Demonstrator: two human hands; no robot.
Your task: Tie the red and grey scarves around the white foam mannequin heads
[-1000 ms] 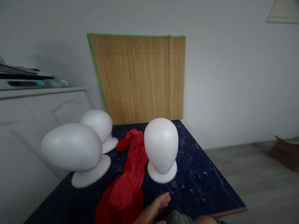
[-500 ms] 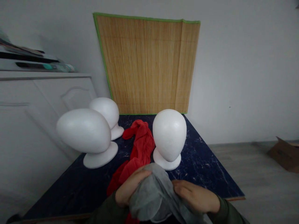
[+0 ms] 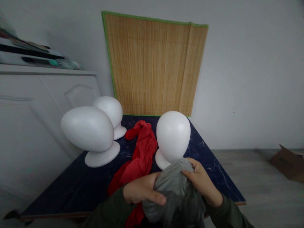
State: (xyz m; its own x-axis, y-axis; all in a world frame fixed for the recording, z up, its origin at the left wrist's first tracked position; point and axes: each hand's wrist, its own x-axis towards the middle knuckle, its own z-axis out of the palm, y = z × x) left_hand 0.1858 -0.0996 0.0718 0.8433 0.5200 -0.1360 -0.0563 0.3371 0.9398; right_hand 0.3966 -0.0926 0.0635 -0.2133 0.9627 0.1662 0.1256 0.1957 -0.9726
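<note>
A bunched grey cloth (image 3: 174,190) is held up over the near edge of the dark blue marbled table (image 3: 211,164). My left hand (image 3: 141,190) grips its left side with fingers curled over the fabric. My right hand (image 3: 201,179) clasps its right side near the top. Just beyond the cloth stands a white foam head form (image 3: 173,136), upright on its round base. A red cloth (image 3: 140,158) lies crumpled along the table to the left of it, running under my left wrist.
Two more white foam heads (image 3: 89,129) (image 3: 109,109) stand at the table's left. A bamboo mat with green edging (image 3: 154,66) leans on the wall behind. A white cabinet (image 3: 35,120) is at the left, a cardboard box (image 3: 288,163) on the floor at the right.
Both hands came up into view holding the grey cloth, then lifted it closer to the nearest foam head. The camera tilted and shifted slightly.
</note>
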